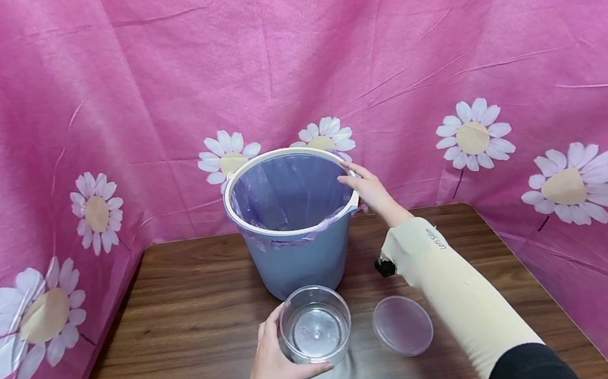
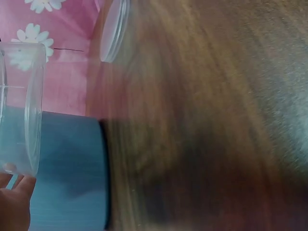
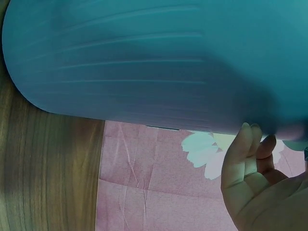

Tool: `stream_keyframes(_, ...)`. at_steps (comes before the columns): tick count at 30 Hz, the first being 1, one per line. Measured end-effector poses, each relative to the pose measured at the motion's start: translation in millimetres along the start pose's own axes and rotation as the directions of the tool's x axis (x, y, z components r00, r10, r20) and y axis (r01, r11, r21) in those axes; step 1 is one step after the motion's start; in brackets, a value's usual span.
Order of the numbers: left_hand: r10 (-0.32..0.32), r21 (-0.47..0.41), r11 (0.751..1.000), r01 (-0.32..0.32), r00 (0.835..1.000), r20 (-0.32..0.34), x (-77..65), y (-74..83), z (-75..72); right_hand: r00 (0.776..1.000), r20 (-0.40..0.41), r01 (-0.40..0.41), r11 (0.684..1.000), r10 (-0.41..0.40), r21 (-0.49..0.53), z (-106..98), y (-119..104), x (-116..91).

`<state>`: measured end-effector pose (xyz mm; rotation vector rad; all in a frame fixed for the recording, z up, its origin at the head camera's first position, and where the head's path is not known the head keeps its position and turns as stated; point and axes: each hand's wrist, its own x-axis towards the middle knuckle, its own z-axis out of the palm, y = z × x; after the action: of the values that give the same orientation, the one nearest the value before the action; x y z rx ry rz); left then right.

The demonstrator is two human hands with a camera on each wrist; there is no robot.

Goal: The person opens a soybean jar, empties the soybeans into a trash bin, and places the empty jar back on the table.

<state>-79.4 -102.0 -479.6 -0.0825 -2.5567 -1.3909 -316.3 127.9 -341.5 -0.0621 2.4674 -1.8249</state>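
Note:
A clear round plastic container (image 1: 318,331) is held in my left hand (image 1: 275,363), thumb along its near side and fingers round its left. Its open top faces up, and only its transparent bottom shows inside. The left wrist view has the same container (image 2: 21,110) raised off the table, with fingertips at its edge. Behind it stands a blue-grey trash bin (image 1: 302,263) with a white rim and a thin purple bag lining it. My right hand (image 1: 371,192) grips the bin's right rim, thumb over the edge and fingers outside. Bent fingers (image 3: 240,154) show beside the bin wall.
A clear round lid (image 1: 403,325) lies flat on the wooden table (image 1: 192,306), right of the container. Pink cloth (image 1: 375,26) with white daisies hangs behind the table and along both sides. A small black device (image 1: 385,266) sits under the right wrist.

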Motion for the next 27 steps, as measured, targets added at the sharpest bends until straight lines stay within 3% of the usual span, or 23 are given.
stream_keyframes(16,-0.041,0.060,0.997,0.042,0.999,-0.005,-11.9,-22.4,16.0,0.999,-0.027,0.044,0.998,-0.045,-0.036,0.7,-0.6,-0.3)
stream_keyframes(27,-0.099,0.089,0.991,0.096,0.995,0.028,-15.2,-36.7,21.1,0.999,-0.023,0.045,0.998,-0.046,-0.035,-0.3,1.5,1.9)
